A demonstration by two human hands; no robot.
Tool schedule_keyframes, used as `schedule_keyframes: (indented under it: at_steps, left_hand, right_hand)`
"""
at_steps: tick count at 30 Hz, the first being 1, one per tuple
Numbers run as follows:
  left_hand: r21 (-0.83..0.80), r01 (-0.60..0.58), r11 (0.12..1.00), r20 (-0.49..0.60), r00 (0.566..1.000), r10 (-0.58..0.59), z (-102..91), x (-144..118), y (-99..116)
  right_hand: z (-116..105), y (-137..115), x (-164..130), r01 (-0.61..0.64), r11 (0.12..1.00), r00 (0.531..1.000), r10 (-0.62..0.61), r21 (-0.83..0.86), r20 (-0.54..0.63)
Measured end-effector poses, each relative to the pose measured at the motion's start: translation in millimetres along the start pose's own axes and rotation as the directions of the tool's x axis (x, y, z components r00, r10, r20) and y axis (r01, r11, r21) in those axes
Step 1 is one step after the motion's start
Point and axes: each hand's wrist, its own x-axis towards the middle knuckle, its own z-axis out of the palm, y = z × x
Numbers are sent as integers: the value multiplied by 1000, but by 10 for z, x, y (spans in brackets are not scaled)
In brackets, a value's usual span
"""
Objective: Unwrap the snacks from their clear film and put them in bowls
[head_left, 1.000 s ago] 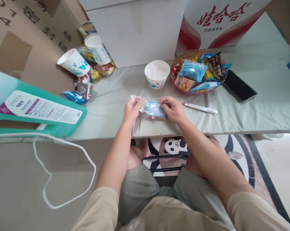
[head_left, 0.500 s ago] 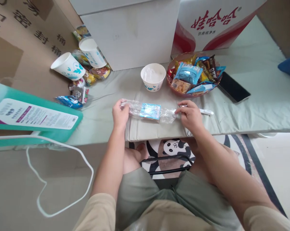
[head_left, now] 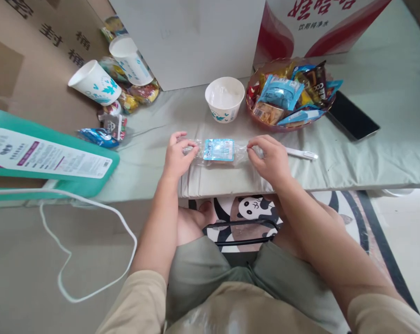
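I see the bench (head_left: 370, 153) under a pale green cloth, running across the upper half of the view. At its far edge stand a white box (head_left: 192, 41) and a red and white carton (head_left: 317, 23). A teal jug (head_left: 49, 162) with a printed label lies on its side at the left. A brown basket (head_left: 255, 86) of wrapped snacks sits right of centre, with a black phone (head_left: 352, 121) just beside it on the right. A white paper bowl (head_left: 224, 98) stands just left of the basket. Two paper cups (head_left: 94, 83) lie tipped over at the far left among loose sweets.

My left hand (head_left: 177, 157) and right hand (head_left: 268, 157) are at the near edge of the bench, level with each other. Between them is a clear plastic bag (head_left: 218, 150) with a blue packet inside, lying flat on the cloth. The left fingers (head_left: 190, 144) are pinched shut on the left end of the bag. The right fingers (head_left: 253, 144) are pinched shut on its right end. The bag is drawn out straight between the two grips. A white pen (head_left: 302, 154) lies on the cloth just beyond the right hand.
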Motion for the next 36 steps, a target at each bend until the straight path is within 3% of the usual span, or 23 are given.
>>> schedule_keyframes:
  at_steps: [4,7,9,11,13,14,16,18,20,22,24,25,27,29,31,36]
  left_hand:
    - [33,-151,988,-142,978,154,-58,-24,212]
    - [32,-255,966,-168,952,257,-158,-127,431]
    - [-36,-259,965,-91,963,255,-238,-227,544]
    - [-102,-212,972,13,977,214,-324,-338,605]
    - [-136,-130,982,131,980,148,-406,-445,617]
    - [-145,-78,986,210,972,108,-441,-491,609]
    - [-147,34,989,392,920,27,-488,-564,585]
    - [-100,97,990,491,871,-36,-495,-595,565]
    - [-28,89,996,414,907,-69,-465,-571,559]
    - [50,45,998,208,977,-54,-414,-488,560]
    - [128,16,992,35,999,-21,-353,-360,558]
    - [161,9,987,9,1000,-10,-321,-291,553]
    - [188,2,982,80,997,-17,-255,-167,541]
    - [158,10,987,215,976,-45,-191,-89,532]
    - [102,42,994,281,957,-70,-133,-56,531]
    - [-159,264,951,177,956,-235,-28,-33,523]
  right_hand:
    - [-53,-82,19,70,992,983,-52,103,-175]
    - [-152,-154,-42,131,984,973,-103,121,-208]
    - [-240,-194,-141,129,980,987,-113,150,-114]
    - [-324,-222,-267,100,977,992,-113,190,63]
    - [-380,-245,-378,77,973,965,-128,216,230]
    - [-391,-256,-415,76,975,957,-130,211,257]
    - [-375,-282,-433,84,986,978,-110,147,178]
    - [-307,-315,-383,97,994,995,-98,56,12]
    - [-198,-349,-297,119,993,993,-119,5,0]
    - [-70,-378,-218,80,995,984,-70,-57,161]
    - [44,-396,-177,-6,983,945,66,-183,322]
    - [88,-400,-173,-43,968,926,132,-247,353]
    - [141,-395,-186,-75,947,923,185,-311,339]
    - [156,-382,-210,-59,953,942,151,-296,298]
    - [151,-373,-221,-30,961,954,109,-274,278]
    - [178,-415,-147,-24,960,960,100,-278,263]
